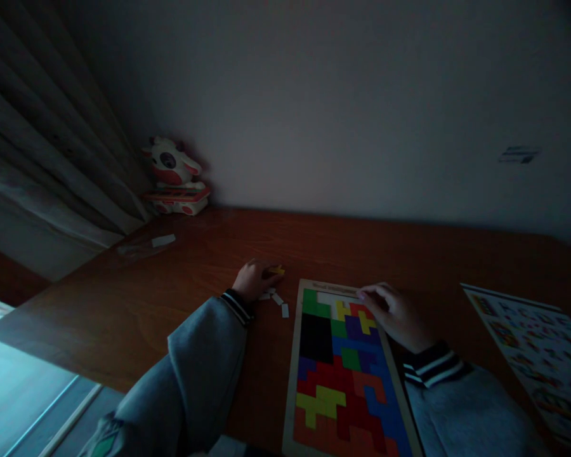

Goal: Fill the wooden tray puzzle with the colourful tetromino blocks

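Note:
My left hand [253,280] rests on the table left of the puzzle board's top end, its fingers closed round a yellow puzzle piece [276,270]. Small white pieces [277,298] lie just below that hand. The wooden puzzle board [292,381] is filled with block shapes in green, red, blue, yellow, orange and purple. A black square [316,338] shows at its left side, and a pale uncovered strip [326,298] near its top. Over the board's upper right corner is my right hand [397,315], fingers stretched out and thumb apart, fingertips at the frame.
A printed sheet [528,349] with coloured pictures lies on the table [361,247] at the right. A cow-shaped toy [176,178] stands at the back left by the curtain [52,127]. A white slip [164,240] lies in front of the toy. The wall closes off the back.

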### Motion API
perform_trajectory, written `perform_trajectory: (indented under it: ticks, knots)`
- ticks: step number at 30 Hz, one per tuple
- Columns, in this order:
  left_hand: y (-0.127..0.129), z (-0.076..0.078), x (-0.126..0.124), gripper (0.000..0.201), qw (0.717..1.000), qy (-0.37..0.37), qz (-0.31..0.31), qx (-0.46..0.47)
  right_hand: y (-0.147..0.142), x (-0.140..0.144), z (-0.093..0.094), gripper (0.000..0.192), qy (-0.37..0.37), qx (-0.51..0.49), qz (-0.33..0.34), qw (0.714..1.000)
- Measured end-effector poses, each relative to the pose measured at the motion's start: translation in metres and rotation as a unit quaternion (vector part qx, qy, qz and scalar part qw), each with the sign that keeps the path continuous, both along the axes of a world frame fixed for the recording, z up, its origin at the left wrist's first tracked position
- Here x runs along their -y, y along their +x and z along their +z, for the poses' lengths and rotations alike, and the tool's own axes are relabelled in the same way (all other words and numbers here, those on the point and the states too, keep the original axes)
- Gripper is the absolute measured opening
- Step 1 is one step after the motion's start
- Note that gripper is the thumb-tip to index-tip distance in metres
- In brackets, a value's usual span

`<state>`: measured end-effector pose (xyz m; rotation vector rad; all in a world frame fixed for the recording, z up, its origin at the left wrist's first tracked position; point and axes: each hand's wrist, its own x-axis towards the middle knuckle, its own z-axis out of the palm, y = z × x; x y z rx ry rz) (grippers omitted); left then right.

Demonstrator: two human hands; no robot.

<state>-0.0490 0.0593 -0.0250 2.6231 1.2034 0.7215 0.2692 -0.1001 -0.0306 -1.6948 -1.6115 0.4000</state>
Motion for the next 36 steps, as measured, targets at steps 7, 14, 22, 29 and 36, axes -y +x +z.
perform_trajectory:
  ticks: [7,14,22,29,36]
  knots:
    - [0.000,-0.004,0.000,0.028,1.000,-0.004,-0.018,0.013,0.003,-0.001,-0.004,0.035,-0.007,0.001,0.003,1.000]
    - [0.006,0.001,0.001,0.033,0.998,0.018,-0.052,-0.014,0.003,-0.002,-0.006,0.034,0.007,0.001,0.001,1.000]
    - [0.010,-0.006,0.001,0.028,0.993,0.072,-0.084,-0.036,0.000,-0.001,-0.002,0.036,-0.009,-0.003,-0.003,1.000]
    - [0.038,0.008,0.023,0.025,0.982,0.026,-0.049,0.178,-0.003,-0.001,0.002,0.036,0.007,-0.019,-0.010,1.000]
    - [0.079,0.016,0.052,0.018,0.971,-0.117,-0.107,0.179,-0.003,0.000,0.003,0.034,0.007,-0.004,-0.006,1.000]
